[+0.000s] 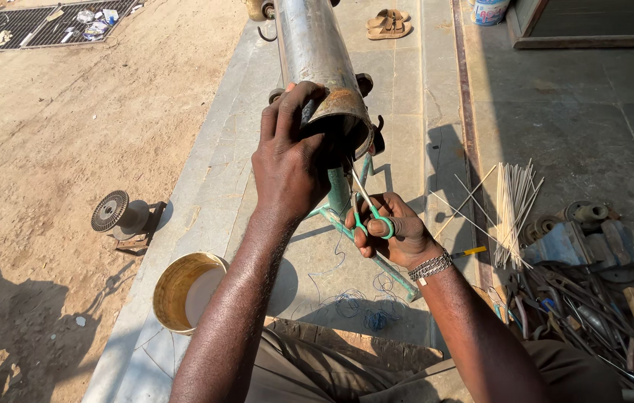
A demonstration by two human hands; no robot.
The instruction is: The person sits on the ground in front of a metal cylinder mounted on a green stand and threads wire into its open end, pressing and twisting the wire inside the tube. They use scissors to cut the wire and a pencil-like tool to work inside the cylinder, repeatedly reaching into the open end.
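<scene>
Rt hand grips green scissors; lt hand clasps pipe rim, hiding blade tips.

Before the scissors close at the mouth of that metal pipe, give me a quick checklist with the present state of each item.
1. Left hand grips the rim of the pipe: ok.
2. Right hand has fingers through the handles of the green scissors: ok.
3. Blades point up at the pipe mouth: ok.
4. What the blades are cutting: cannot tell, the mouth is in shadow.
5. Left fingers clear of the blades: cannot tell.
6. Pipe rests on the green stand: ok.
</scene>
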